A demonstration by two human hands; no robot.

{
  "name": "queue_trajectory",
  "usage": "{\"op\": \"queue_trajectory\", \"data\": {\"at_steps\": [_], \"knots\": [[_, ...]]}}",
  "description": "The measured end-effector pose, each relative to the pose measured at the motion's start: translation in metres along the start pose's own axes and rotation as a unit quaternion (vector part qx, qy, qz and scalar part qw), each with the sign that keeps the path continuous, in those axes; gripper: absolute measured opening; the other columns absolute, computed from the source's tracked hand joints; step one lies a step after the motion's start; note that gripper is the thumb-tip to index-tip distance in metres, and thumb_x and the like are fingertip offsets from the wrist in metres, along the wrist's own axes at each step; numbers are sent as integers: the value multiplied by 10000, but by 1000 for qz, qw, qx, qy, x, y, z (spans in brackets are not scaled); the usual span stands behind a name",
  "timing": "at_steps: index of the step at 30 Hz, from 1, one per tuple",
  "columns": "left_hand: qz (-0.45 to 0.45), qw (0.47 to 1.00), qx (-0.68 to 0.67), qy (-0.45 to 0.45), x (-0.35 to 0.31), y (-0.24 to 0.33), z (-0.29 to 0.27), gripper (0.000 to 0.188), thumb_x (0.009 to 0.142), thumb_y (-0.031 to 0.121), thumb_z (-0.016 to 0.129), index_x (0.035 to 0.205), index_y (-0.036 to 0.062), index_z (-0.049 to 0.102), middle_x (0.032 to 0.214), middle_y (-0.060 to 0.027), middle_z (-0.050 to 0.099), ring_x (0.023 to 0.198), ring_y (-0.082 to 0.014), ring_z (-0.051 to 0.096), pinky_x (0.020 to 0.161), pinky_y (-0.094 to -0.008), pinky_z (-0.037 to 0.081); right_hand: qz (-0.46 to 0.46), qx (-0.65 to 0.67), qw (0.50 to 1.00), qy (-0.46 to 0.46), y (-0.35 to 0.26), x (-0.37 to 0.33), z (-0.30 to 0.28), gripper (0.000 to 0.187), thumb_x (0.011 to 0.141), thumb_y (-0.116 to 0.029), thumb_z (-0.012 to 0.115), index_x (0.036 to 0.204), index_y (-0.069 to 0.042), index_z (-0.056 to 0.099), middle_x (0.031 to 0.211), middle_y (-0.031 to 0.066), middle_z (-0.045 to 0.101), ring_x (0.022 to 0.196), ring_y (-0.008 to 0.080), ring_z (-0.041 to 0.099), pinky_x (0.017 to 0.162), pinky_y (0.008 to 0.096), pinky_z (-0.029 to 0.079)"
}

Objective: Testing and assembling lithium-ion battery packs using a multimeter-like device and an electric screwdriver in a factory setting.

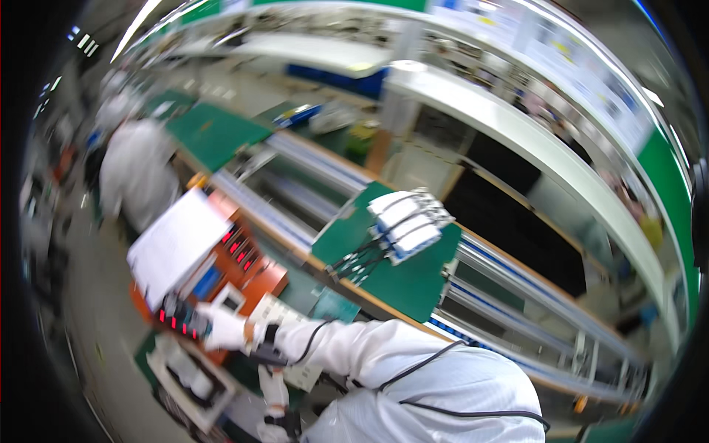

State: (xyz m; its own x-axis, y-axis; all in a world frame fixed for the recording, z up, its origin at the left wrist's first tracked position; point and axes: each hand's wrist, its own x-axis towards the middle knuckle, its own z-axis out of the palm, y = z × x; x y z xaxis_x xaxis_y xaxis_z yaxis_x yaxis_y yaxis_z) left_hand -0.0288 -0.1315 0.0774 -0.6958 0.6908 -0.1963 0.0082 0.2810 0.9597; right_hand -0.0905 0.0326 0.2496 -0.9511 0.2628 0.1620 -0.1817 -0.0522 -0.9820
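Note:
My right hand (222, 328), in a white glove, reaches left to a dark panel with red lit displays (182, 316) on an orange instrument. Blur smears its fingers, so I cannot tell whether it grips or only touches the panel. Below it is my left hand (274, 390), also white-gloved, beside a pale flat panel with small dark marks (301, 373). Its fingers are not clear either. Dark bands circle both wrists, and a black cable runs along my right sleeve. White sheets (177, 247) lie over the orange instrument (255, 277), which shows more red displays.
Wrapped white packs with black cables (408, 225) sit on a green board (391, 284) across the conveyor rails (509, 303). A pale tray (188, 380) with a whitish item stands at lower left. Another person in white (140, 173) is further left. A shelf (517, 118) runs above the line.

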Motion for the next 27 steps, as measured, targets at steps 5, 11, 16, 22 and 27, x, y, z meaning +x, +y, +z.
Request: {"op": "queue_trajectory", "data": {"at_steps": [5,11,16,22,27], "knots": [[-19,970,240,-22,10,-1,-13,492,900,225,568,1294,-63,502,1271,-254,552,1165,-356,529,1002,-389,412,-91,-56,991,84,-20,-11,-3,480,550,-81,738,983,-66,530,819,46,570,785,164,526,723,329,476],[65,976,201,-60,37,-28,-26,363,923,291,526,1004,-40,649,1042,-339,608,1005,-496,552,873,-524,429,-63,-29,994,86,-28,-23,-1,581,595,-99,772,1151,-89,606,1055,107,681,1006,243,627,891,378,504],[254,828,478,-144,76,-59,-9,231,944,174,480,944,28,659,858,-247,629,811,-411,599,731,-503,472,-97,-68,981,153,-5,-9,-9,592,558,-97,791,1129,-95,633,1047,86,687,996,233,628,867,383,505],[230,853,433,-178,82,-30,50,224,942,187,502,982,17,643,894,-229,637,829,-377,602,742,-477,477,-84,-122,969,196,-2,-6,0,585,574,-124,794,1139,-106,642,1035,86,691,984,239,635,862,397,504],[227,851,433,-190,85,-23,56,230,940,198,520,1014,9,629,925,-214,644,844,-348,605,752,-456,480,-13,-61,988,142,-7,-1,27,552,607,-127,777,1144,-118,649,994,84,698,928,226,650,822,389,510]]}}
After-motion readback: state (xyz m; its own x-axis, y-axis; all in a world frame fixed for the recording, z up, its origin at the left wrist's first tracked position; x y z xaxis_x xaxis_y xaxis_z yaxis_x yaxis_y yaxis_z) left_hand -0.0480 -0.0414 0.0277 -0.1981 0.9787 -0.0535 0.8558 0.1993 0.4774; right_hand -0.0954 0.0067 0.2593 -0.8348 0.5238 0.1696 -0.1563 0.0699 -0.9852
